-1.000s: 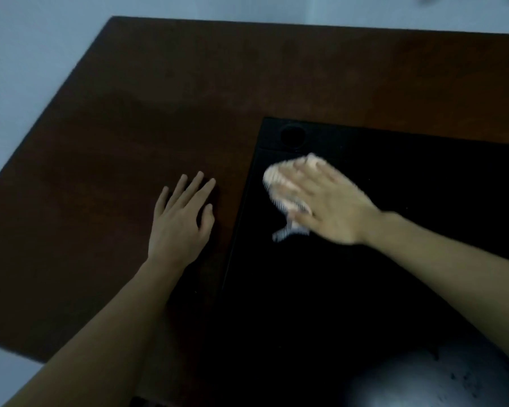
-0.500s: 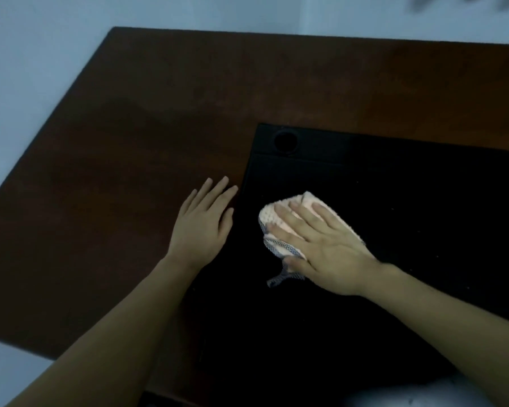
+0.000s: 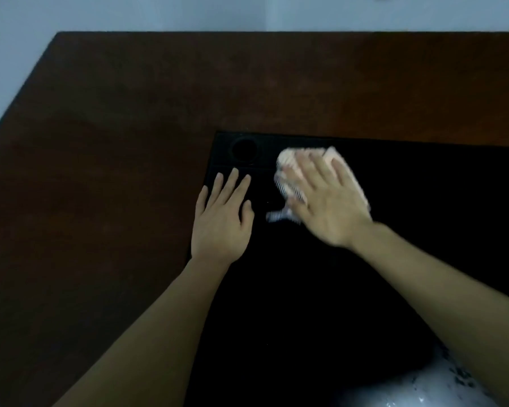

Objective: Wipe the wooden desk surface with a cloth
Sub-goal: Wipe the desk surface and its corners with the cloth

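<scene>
A dark brown wooden desk (image 3: 115,136) fills the view, with a black mat (image 3: 321,289) laid over its near right part. A pale pink cloth (image 3: 288,161) with a grey-striped edge lies on the mat near its far edge. My right hand (image 3: 326,198) presses flat on the cloth with straight, spread fingers and covers most of it. My left hand (image 3: 221,218) rests flat on the mat's left edge, fingers straight, holding nothing. A striped corner of the cloth sticks out between the two hands.
A round recess (image 3: 244,148) sits in the mat's far left corner, just left of the cloth. A pale wall (image 3: 159,13) runs behind the desk and along its left side. Something whitish and speckled (image 3: 423,389) shows at the bottom right.
My right hand has slid the cloth away from me toward the mat's far edge. My left hand has moved right, from the wood onto the mat's edge.
</scene>
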Demonstrator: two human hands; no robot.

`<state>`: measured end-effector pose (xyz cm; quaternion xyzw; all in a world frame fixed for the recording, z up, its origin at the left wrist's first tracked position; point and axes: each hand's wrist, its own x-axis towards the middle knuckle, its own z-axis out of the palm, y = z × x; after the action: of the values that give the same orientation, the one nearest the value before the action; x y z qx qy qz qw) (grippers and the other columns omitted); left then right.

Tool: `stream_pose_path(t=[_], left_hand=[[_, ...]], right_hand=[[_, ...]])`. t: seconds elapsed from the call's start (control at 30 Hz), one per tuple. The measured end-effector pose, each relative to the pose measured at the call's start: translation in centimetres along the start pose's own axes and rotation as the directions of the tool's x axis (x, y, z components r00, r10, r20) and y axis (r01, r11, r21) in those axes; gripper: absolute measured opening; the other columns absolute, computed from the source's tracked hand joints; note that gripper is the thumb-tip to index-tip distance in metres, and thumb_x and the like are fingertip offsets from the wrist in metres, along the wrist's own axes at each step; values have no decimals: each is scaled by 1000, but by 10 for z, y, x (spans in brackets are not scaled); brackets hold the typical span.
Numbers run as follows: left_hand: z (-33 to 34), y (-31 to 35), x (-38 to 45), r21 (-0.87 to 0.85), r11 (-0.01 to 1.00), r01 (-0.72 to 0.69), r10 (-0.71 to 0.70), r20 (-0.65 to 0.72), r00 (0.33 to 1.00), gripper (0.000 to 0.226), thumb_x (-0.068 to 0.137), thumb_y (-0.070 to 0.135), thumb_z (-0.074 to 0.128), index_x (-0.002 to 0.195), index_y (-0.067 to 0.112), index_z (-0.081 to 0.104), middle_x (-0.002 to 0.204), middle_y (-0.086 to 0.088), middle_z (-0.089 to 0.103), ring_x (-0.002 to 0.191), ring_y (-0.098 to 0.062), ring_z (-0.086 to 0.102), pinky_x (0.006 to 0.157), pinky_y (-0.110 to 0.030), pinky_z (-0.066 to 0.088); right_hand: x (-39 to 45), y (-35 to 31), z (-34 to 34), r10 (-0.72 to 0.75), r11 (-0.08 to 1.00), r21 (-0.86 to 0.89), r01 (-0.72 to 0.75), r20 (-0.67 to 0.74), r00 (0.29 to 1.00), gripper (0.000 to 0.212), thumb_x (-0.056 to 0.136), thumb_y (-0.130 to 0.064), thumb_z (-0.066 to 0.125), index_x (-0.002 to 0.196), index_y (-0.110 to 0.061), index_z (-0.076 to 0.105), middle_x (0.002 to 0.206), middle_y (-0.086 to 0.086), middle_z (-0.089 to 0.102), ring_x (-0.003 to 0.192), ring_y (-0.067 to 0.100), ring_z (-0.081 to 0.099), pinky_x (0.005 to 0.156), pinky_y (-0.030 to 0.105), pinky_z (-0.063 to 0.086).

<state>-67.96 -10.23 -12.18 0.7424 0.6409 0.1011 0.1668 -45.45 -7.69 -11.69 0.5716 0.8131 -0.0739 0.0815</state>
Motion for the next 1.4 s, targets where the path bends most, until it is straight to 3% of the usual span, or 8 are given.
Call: stream_pose_path(t=[0.1,0.23,0.37,0.53,0.87,1.1,1.2,1.4], left_hand=[[1,3,-1,17,1000,21,-20,-20,1000,57,102,40,23,159,32,27,168,11,14,155,-9,2,125,-34,-1],[0,3,-2,41,999,30,-29,-24,999,58,101,41,21,159,32,25,167,12,12,155,-8,0,125,-32,-2],[1,4,-1,45,998,38,-37,-21,999,58,101,40,22,159,34,25,167,14,11,154,-3,-3,125,-30,-3],[2,2,-1,46,998,53,-51,-32,998,52,106,34,29,159,35,26,166,16,10,153,-1,-4,124,-28,-4],[2,4,-3,29,999,37,-35,-57,998,59,101,45,21,158,34,30,167,13,16,154,-6,3,126,-35,2],[4,3,-5,29,999,20,-18,-84,996,51,107,38,28,158,30,31,167,10,18,154,-7,3,126,-34,1],[3,4,-5,21,999,33,-31,-79,996,50,108,34,33,158,31,32,167,11,18,155,-8,4,126,-33,1],[3,5,-4,27,999,35,-33,-75,997,49,108,34,33,157,33,31,167,12,18,155,-7,4,126,-33,1]], right_hand=[[-67,-16,14,-247,969,17,248,-33,968,70,99,-54,29,161,-23,26,168,11,22,154,35,22,122,54,15],[-77,17,15,-453,892,-4,453,9,892,65,106,-57,29,164,-29,17,171,2,14,157,28,15,125,47,8],[0,64,-5,-258,966,-31,257,-24,966,67,104,-55,18,163,-24,13,168,12,23,154,34,19,126,51,4],[47,84,-15,68,997,35,-70,57,996,66,103,-59,5,162,-33,-11,170,0,-17,156,22,-18,125,45,-11],[-116,44,29,-417,907,27,420,-79,905,66,100,-55,39,159,-26,34,167,6,29,153,30,25,123,48,13],[-17,120,3,2,1000,22,-1,-43,999,73,95,-63,-3,162,-35,-4,172,2,-4,158,22,-7,126,44,-6],[17,118,-5,121,993,11,-120,-8,993,68,102,-61,5,163,-33,-9,171,1,-13,157,22,-13,126,48,-7],[-56,51,9,-66,998,6,66,-5,998,76,97,-58,7,164,-21,7,171,14,8,157,37,5,124,57,7]])
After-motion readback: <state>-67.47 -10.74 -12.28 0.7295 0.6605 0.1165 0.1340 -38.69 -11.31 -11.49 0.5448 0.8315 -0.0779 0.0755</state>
